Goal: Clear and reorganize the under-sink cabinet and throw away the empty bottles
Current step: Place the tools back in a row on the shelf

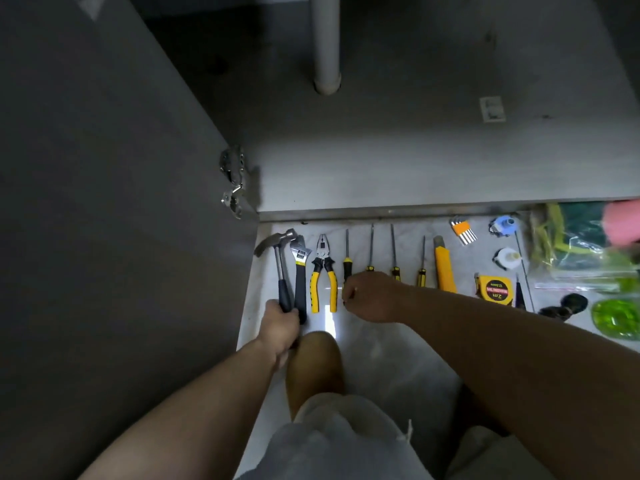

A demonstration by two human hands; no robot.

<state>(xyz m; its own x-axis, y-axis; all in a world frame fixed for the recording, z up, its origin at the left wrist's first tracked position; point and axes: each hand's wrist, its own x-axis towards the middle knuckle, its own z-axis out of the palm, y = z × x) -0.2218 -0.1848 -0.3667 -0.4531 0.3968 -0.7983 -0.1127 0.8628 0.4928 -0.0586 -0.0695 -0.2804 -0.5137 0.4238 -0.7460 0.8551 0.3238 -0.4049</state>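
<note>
Left hand (280, 320) grips hammer (278, 265); wrench (300, 271) beside.

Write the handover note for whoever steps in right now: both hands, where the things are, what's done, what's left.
Left hand: closed around the hammer handle, at the left end of the row.
Right hand: closed on the handle of the first screwdriver, right of the pliers.
Tools lie in a neat row on the floor in front of the cabinet: hammer, wrench, pliers, four screwdrivers, utility knife, tape measure, hex keys. Bags and small items sit at far right.
Done: the visible cabinet floor holds only the drain pipe.
Left: put things back in order. No bottles in view.
</note>
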